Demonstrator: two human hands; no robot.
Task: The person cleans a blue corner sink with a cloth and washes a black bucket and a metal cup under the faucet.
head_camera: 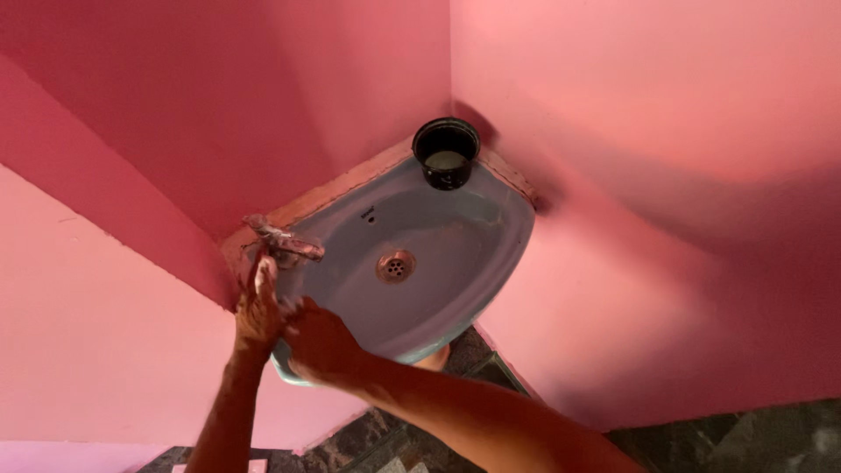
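Head view — hands (289, 328) meet beside glossy basin (473, 254)

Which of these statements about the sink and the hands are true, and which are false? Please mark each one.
1. The sink is fixed in a corner between pink walls. True.
2. A black pot stands at the back corner of the sink. True.
3. The drain is covered by a white plug. False: it is an open metal strainer with holes.
4. The left hand is beside the tap, at the left rim of the sink. True.
5. The right hand holds the black pot. False: it is close to the left hand at the front rim, far from the pot.
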